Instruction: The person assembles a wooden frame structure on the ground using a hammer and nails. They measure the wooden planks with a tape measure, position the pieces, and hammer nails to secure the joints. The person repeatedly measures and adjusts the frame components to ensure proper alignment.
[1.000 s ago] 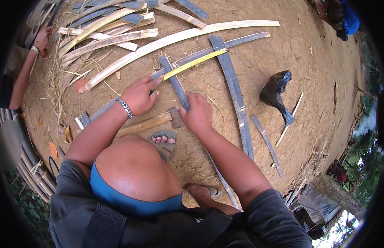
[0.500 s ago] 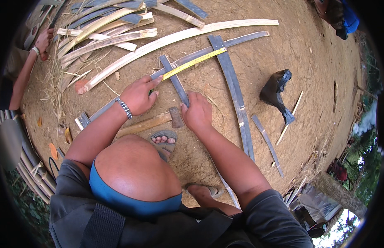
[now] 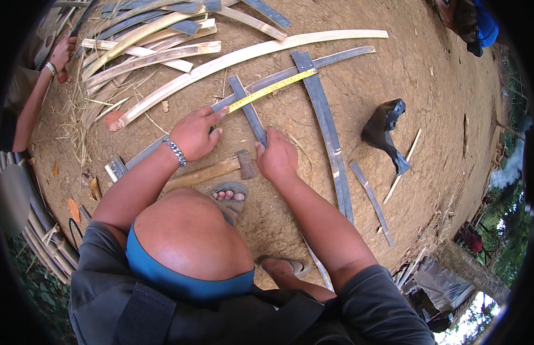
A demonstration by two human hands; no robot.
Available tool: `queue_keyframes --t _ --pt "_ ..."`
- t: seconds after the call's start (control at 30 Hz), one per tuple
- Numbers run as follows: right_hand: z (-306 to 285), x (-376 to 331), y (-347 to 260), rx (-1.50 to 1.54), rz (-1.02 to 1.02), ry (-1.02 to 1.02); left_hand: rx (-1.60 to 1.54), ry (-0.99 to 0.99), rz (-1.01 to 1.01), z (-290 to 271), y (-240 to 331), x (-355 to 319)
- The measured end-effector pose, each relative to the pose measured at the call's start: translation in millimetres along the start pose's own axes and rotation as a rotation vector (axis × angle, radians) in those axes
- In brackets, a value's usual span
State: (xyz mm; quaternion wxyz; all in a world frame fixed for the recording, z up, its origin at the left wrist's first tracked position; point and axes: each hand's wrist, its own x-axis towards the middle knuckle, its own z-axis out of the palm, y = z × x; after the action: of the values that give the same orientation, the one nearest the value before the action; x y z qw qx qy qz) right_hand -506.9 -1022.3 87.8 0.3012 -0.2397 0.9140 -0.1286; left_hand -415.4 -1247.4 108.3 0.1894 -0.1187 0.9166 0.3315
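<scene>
A yellow tape measure [image 3: 272,89] is stretched along a long dark bamboo strip [image 3: 342,54] on the ground. My left hand [image 3: 192,135] is closed at the tape's left end, its fingers over the strip; the palm side is hidden. My right hand [image 3: 278,156] grips the near end of a short dark bamboo strip [image 3: 251,113], which crosses the long strip and passes beneath the tape. At the tape's far end, another long dark strip [image 3: 326,129] lies crosswise. Below my hands rests a hatchet [image 3: 201,173] with a wooden handle, beside my sandalled foot [image 3: 229,195].
A pale split bamboo length [image 3: 249,54] curves behind the strips. Many more slats [image 3: 157,54] are piled at the far left, near another person's hand [image 3: 61,57]. A black plastic bag [image 3: 384,129] and a small dark strip [image 3: 371,201] lie to the right.
The short strip has shifted slightly to the right along the tape, together with my right hand. My left hand stays at the tape's left end.
</scene>
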Motion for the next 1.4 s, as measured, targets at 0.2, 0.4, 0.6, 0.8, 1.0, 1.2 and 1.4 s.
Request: queue_keyframes --t 0.2,0.4,0.6,0.8,1.0,1.2,1.4 --pt "1.6 0.8 0.2 0.001 0.033 0.009 -0.001 0.018 0.022 4.4 -4.6 1.0" --pt "0.0 1.2 1.8 0.026 0.028 0.009 0.010 0.027 0.028 4.5 -4.1 0.7" --pt "2.5 0.1 3.9 0.030 0.016 0.027 0.007 0.033 0.041 4.9 -4.9 0.5" --pt "2.9 1.2 3.3 0.027 0.026 0.017 0.025 0.041 0.033 6.1 -5.4 -0.2" --pt "4.4 0.1 2.8 0.009 0.029 0.021 0.021 0.031 0.032 4.4 -4.7 -0.7" --pt "4.5 1.4 0.9 -0.017 0.048 0.013 0.019 0.042 0.040 5.6 -5.7 -0.4" --pt "2.8 1.4 0.8 0.021 0.051 0.013 0.013 0.034 0.036 7.3 -8.3 0.5"
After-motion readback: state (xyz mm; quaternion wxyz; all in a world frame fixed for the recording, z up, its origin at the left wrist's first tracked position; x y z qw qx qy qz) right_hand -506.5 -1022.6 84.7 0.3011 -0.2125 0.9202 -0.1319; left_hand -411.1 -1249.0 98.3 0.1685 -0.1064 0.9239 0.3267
